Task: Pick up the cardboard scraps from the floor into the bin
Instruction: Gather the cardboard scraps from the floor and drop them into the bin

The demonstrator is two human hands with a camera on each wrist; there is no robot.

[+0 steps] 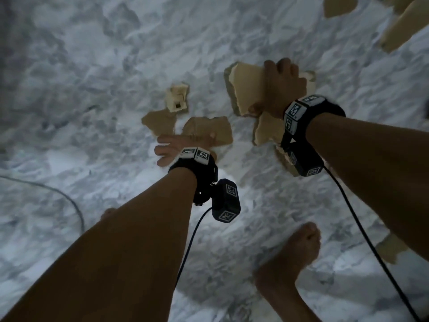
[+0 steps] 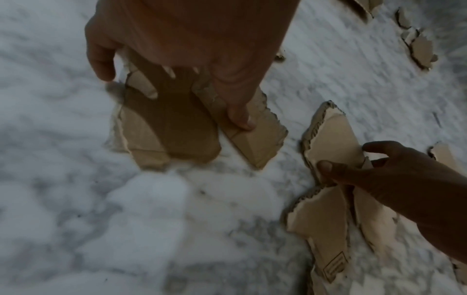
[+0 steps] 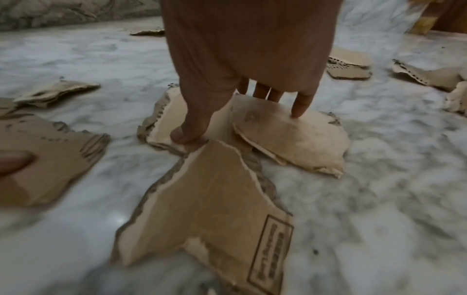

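Torn cardboard scraps lie on a white marble floor (image 1: pixel 92 89). My left hand (image 1: pixel 183 145) hovers low over two brown scraps (image 2: pixel 177 129), and one straight finger (image 2: pixel 240 119) presses on the right-hand scrap (image 1: pixel 209 131). My right hand (image 1: pixel 278 89) pinches a pale scrap (image 1: pixel 246 89) between thumb (image 3: pixel 187 131) and fingers (image 3: pixel 298 107); the scrap's lower edge still touches the floor. A larger scrap with a printed box (image 3: pixel 207 199) lies just below that hand. No bin shows in any view.
More scraps lie around: a small pale one (image 1: pixel 176 98), several along the far side (image 3: pixel 348 65), and big tan pieces at top right (image 1: pixel 404 24). My bare foot (image 1: pixel 297 252) stands near the right. A cable (image 1: pixel 69 201) curves across the floor at left.
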